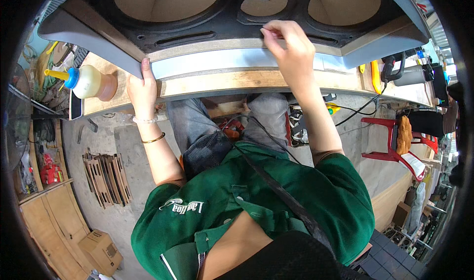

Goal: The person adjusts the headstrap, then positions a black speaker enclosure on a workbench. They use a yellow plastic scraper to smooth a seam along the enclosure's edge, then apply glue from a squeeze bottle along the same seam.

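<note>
In front of me a large speaker cabinet (229,33) lies with its black front panel facing me. The panel has round cut-outs and narrow slots, and the outer sides are grey. A pale, shiny strip (212,63) runs along its near edge. My left hand (142,90) grips the near left corner, thumb up against the grey side, other fingers mostly hidden. Over the near edge, right of the middle, my right hand (294,50) is raised with fingers curled and thumb and forefinger close together. Whatever they pinch, if anything, is too small to make out.
A squeeze bottle (96,82) with a blue cap and yellow nozzle stands left on the wooden bench (237,80). At the right lie a yellow-handled tool (376,77), a grey cylindrical tool (412,76) and a black cord. A red stool (390,142) and dark slotted strips (106,179) are on the floor.
</note>
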Demonstrator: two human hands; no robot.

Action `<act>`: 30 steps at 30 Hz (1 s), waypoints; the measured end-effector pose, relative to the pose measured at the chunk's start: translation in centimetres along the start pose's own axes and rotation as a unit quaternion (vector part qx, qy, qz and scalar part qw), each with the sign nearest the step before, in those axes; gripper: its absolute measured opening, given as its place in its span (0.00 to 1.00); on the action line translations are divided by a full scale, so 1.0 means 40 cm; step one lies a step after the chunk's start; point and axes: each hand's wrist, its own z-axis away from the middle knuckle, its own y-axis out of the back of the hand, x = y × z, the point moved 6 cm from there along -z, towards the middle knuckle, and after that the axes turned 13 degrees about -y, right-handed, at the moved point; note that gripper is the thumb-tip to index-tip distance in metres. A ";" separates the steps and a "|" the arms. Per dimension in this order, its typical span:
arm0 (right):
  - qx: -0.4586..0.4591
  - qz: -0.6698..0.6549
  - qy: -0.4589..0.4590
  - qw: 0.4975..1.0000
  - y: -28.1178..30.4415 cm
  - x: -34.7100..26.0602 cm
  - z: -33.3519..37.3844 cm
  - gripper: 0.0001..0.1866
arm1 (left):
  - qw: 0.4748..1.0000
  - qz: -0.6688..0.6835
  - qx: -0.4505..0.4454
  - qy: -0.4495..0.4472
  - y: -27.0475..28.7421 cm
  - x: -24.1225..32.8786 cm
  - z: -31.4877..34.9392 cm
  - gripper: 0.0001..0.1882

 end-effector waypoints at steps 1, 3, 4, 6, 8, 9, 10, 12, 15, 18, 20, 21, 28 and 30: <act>-0.009 -0.010 -0.033 0.999 -0.019 0.009 -0.005 0.10 | 1.000 0.003 -0.009 0.007 -0.002 -0.002 0.001 0.26; 0.013 -0.009 -0.035 0.999 -0.039 0.008 -0.012 0.10 | 0.999 0.007 -0.030 0.023 -0.006 -0.006 0.003 0.27; 0.020 -0.005 -0.036 0.999 -0.045 0.007 -0.016 0.10 | 0.999 0.012 -0.036 0.025 -0.006 -0.006 0.004 0.27; 0.013 -0.002 -0.039 0.999 -0.052 0.004 -0.020 0.09 | 0.999 0.012 -0.039 0.020 -0.005 -0.003 0.004 0.26; 0.000 0.024 -0.060 0.998 -0.053 0.004 -0.025 0.09 | 0.998 0.027 -0.037 0.038 -0.005 -0.006 0.005 0.25; -0.011 0.034 -0.072 0.997 -0.054 0.005 -0.028 0.07 | 0.998 0.021 -0.039 0.040 -0.005 -0.006 0.006 0.25; -0.011 0.054 -0.066 0.996 -0.053 -0.001 -0.030 0.07 | 0.998 0.014 -0.043 0.043 -0.006 -0.006 0.005 0.24; -0.008 0.088 -0.049 0.995 -0.052 -0.013 -0.033 0.06 | 0.997 0.018 -0.051 0.052 -0.008 -0.008 0.006 0.24; -0.004 0.137 -0.041 0.990 -0.055 -0.029 -0.034 0.06 | 0.998 0.021 -0.051 0.044 -0.007 -0.005 0.004 0.24; -0.018 0.176 -0.026 0.984 -0.061 -0.043 -0.033 0.06 | 0.998 0.022 -0.045 0.043 -0.006 -0.006 0.002 0.24; -0.032 0.202 -0.020 0.979 -0.063 -0.048 -0.033 0.06 | 0.998 0.018 -0.042 0.042 -0.007 -0.007 0.002 0.24; -0.040 0.216 -0.021 0.975 -0.065 -0.048 -0.034 0.07 | 0.998 0.014 -0.041 0.038 -0.007 -0.007 0.003 0.24; -0.053 0.238 -0.014 0.970 -0.072 -0.046 -0.039 0.06 | 1.000 0.000 -0.017 -0.002 -0.005 0.001 0.000 0.23; -0.057 0.224 -0.022 0.973 -0.073 -0.042 -0.041 0.06 | 1.000 0.000 -0.009 -0.008 -0.003 0.003 0.000 0.23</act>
